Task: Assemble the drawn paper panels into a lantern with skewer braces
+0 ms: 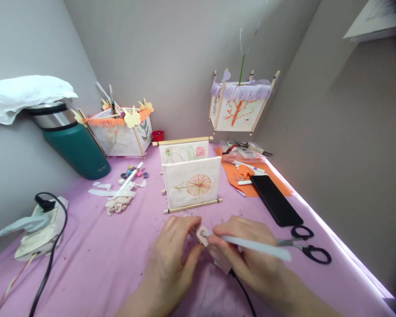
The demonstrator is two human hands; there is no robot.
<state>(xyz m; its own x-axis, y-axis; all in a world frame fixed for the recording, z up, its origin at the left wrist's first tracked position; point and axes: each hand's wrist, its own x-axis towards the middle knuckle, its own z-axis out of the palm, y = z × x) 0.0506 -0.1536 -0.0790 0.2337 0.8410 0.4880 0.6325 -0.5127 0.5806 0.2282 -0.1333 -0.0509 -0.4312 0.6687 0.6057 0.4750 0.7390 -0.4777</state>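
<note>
Close to the table's front, my left hand (pixel 177 253) is closed around the rear end of a pale pink hot glue gun (pixel 220 259), whose black cord runs off the bottom. My right hand (pixel 251 251) pinches a long translucent white glue stick (pixel 259 248). The stick's tip is at the round hole in the gun's back end. Its free end points right, over my right wrist. Fingers hide much of the gun, nozzle included. Just beyond my hands stands a folded white lantern panel (pixel 199 182) with an orange-yellow flower drawing and wooden rods along its edges.
To the right lie black-handled scissors (pixel 312 248), a black phone (pixel 277 200) and orange paper (pixel 231 176) with markers. At left are a power strip (pixel 36 229), a teal bottle (pixel 75 145) and white scraps (pixel 120 200). Two decorated lanterns, one orange-fringed (pixel 119 136), one purple-fringed (pixel 239 108), are behind.
</note>
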